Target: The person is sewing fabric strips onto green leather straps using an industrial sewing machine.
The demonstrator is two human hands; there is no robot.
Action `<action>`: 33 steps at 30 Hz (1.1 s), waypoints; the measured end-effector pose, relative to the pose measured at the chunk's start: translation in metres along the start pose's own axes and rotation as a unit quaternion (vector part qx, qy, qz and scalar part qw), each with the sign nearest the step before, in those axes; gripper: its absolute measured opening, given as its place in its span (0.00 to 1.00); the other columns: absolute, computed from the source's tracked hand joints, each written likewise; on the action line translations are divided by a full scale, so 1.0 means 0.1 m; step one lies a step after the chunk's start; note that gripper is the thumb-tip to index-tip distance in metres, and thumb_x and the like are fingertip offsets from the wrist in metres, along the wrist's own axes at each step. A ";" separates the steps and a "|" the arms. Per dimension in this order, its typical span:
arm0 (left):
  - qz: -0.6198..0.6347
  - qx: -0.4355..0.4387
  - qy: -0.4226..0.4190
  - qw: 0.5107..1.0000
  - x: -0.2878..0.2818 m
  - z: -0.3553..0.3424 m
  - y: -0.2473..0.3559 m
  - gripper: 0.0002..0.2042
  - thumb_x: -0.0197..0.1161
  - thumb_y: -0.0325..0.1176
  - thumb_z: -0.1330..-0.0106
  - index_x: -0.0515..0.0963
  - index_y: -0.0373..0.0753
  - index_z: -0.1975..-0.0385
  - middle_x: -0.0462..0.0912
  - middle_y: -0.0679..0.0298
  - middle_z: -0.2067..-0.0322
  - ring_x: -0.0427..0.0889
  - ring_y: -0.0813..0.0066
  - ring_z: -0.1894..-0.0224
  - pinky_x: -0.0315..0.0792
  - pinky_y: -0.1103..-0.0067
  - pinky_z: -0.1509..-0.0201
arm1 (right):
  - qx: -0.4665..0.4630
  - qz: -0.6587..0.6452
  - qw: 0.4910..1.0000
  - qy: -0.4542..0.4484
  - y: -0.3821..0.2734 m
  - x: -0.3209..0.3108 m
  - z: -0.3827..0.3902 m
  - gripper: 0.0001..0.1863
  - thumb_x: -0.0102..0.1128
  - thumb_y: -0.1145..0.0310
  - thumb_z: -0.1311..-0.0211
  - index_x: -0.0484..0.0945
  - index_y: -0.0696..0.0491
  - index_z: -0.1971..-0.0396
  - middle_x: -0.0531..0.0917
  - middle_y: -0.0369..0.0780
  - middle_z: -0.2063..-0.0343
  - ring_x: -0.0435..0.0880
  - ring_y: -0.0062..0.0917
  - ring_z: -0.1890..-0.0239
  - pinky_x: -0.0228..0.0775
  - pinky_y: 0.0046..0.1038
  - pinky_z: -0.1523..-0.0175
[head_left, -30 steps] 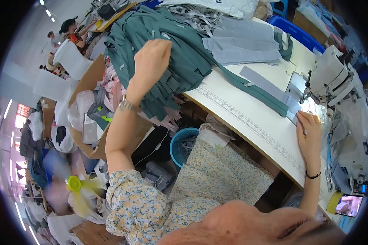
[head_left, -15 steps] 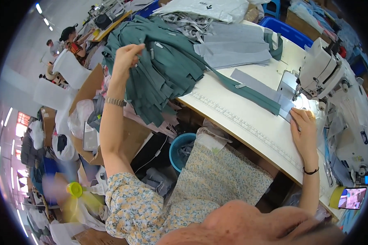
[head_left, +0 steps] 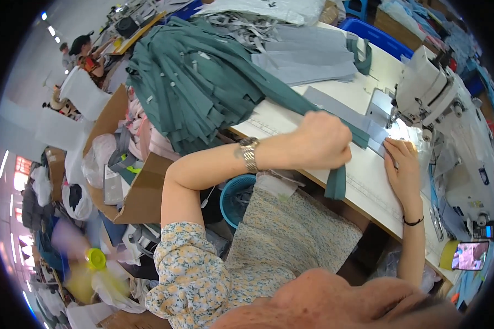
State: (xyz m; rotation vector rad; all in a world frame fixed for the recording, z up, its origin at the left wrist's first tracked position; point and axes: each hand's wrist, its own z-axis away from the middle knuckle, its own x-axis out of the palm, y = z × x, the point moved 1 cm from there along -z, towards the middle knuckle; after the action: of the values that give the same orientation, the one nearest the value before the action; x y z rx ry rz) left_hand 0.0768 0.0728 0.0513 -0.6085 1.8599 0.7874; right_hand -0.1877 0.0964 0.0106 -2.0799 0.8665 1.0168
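My left hand (head_left: 325,141), with a metal watch at the wrist, is closed in a fist above the front of the sewing table. A green fabric strip (head_left: 336,183) hangs out below it, past the table edge. Close to the needle of the sewing machine (head_left: 422,82), my right hand (head_left: 404,167) holds down the end of a grey fabric piece (head_left: 377,133), fingertips together. Another green strip (head_left: 291,97) stretches from the big heap of green strips (head_left: 203,77) toward the machine, partly hidden behind my left hand.
Stacked grey panels (head_left: 307,57) lie beyond the heap. A blue bin (head_left: 374,37) stands at the far edge. Below the table are a blue basket (head_left: 237,200) and an open cardboard box (head_left: 142,197). A lit phone (head_left: 470,256) stands at the right; a fan (head_left: 96,259) spins at lower left.
My left hand has come from above the green heap rightward and nearer, and a green strip now hangs from it. My right hand stays at the needle.
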 end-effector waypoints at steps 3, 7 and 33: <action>0.093 0.068 -0.114 0.987 0.32 -0.03 0.12 0.13 0.63 0.38 0.39 0.77 0.37 0.81 0.79 0.56 0.82 0.81 0.53 0.78 0.75 0.63 0.71 | 0.011 0.018 1.000 -0.003 0.04 -0.03 0.04 0.12 0.61 0.75 0.41 0.82 0.61 0.58 0.83 0.41 0.54 0.77 0.39 0.51 0.67 0.38 0.42; 0.116 0.231 -0.014 0.966 0.34 0.07 0.08 0.07 0.67 0.33 0.40 0.78 0.40 0.66 0.82 0.62 0.68 0.84 0.63 0.68 0.77 0.71 0.68 | -0.005 0.041 0.999 0.007 0.13 -0.05 0.06 0.12 0.61 0.73 0.41 0.82 0.59 0.58 0.83 0.40 0.55 0.78 0.37 0.51 0.66 0.39 0.40; 0.022 0.293 0.029 0.955 0.64 -0.88 -0.09 0.11 0.66 0.23 0.44 0.80 0.37 0.60 0.82 0.63 0.63 0.82 0.64 0.61 0.80 0.74 0.61 | -0.003 0.042 0.998 0.039 0.11 0.08 0.11 0.11 0.65 0.71 0.42 0.84 0.55 0.59 0.81 0.34 0.57 0.78 0.28 0.50 0.65 0.38 0.39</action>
State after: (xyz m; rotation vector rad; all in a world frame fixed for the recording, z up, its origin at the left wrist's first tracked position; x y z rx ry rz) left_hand 0.0061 -0.0025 0.0171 -0.2098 2.0360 0.2150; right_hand -0.1968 0.0967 -0.0038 -2.1153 0.9990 0.9875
